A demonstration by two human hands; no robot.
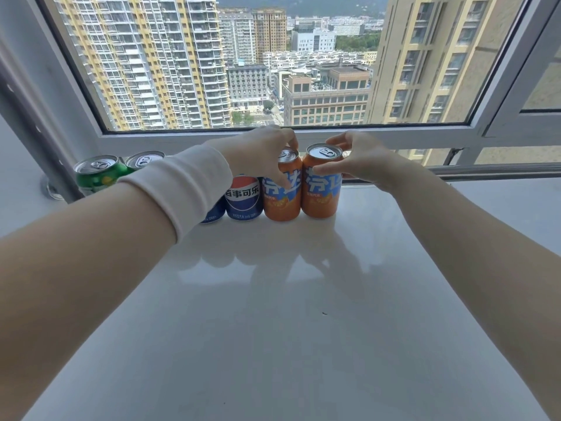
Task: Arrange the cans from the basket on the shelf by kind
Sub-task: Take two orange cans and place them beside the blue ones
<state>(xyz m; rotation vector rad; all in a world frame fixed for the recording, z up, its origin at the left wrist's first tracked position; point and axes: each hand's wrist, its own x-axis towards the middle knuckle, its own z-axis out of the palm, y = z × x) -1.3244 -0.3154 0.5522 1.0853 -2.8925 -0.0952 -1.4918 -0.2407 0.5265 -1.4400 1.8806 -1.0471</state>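
A row of cans stands upright on the white shelf (273,299) under the window. From the left: two green cans (98,174), then two blue cola cans (243,197) partly hidden by my left wrist, then two orange cans. My left hand (261,150) grips the left orange can (280,194) around its top. My right hand (358,159) holds the right orange can (320,189) with thumb on its front and fingers behind the rim. The two orange cans touch side by side. No basket is in view.
The window frame (303,136) runs right behind the cans. A grey vertical pipe (45,153) stands at the far left beside the green cans. The white shelf stretches wide toward me and to the right of the orange cans.
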